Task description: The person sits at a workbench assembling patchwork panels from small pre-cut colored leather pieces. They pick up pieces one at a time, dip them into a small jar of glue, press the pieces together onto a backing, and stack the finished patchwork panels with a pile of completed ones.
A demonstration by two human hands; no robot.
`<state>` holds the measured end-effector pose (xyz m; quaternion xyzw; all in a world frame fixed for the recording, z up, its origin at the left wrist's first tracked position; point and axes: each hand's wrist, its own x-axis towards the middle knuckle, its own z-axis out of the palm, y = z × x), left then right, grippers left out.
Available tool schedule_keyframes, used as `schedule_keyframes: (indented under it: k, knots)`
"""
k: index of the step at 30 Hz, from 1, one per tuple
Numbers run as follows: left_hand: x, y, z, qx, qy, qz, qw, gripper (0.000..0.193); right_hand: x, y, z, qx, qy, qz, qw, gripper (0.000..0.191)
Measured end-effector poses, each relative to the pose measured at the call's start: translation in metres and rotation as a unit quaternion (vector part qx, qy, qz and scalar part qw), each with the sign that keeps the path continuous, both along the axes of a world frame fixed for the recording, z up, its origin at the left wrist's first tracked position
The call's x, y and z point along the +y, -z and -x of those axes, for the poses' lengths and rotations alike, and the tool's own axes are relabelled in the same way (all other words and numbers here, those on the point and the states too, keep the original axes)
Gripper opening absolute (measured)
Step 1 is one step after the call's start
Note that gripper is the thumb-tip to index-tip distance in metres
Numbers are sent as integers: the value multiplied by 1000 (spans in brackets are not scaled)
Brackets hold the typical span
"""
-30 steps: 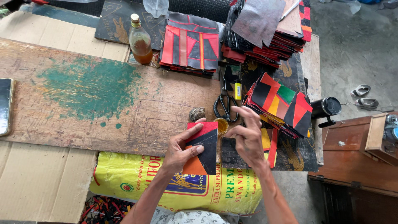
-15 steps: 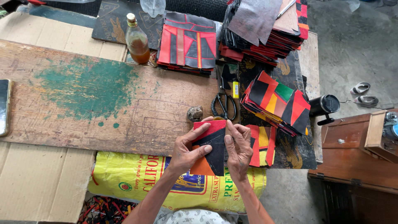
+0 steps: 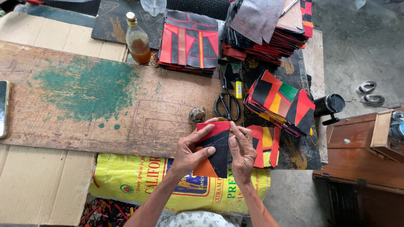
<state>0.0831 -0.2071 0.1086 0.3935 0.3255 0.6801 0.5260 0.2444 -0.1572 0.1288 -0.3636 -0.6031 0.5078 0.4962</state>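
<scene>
Both hands are on one patch (image 3: 214, 147) at the board's (image 3: 84, 109) near edge: left hand (image 3: 191, 153) pinches it, right hand (image 3: 240, 151) presses its side. Finished-looking stacks (image 3: 280, 101) sit beyond, so plenty's done; scissors (image 3: 226, 103) idle.

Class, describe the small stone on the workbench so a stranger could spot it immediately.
Start at the long wooden board with its green paint patch. Near its right end, left of the black scissors, sits the stone: the only rounded, grey-brown lump among flat coloured pieces.
</scene>
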Motion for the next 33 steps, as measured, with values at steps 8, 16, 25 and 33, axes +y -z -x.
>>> schedule_keyframes:
  k: [8,16,25,33]
  knots:
    - [2,0,5,23,-20,-5,1000,62,-7,0,-4,-105,31,-63,992,34]
    - [4,-2,8,30,-43,-9,999,63,-16,-1,-9,-162,46,-193,967,28]
    - [10,-4,9,45,-61,-18,997,64,-19,-1,-16,-84,11,-123,989,38]
    - [15,-7,7,24,-84,9,996,63,-25,-6,-13,-151,11,-180,972,33]
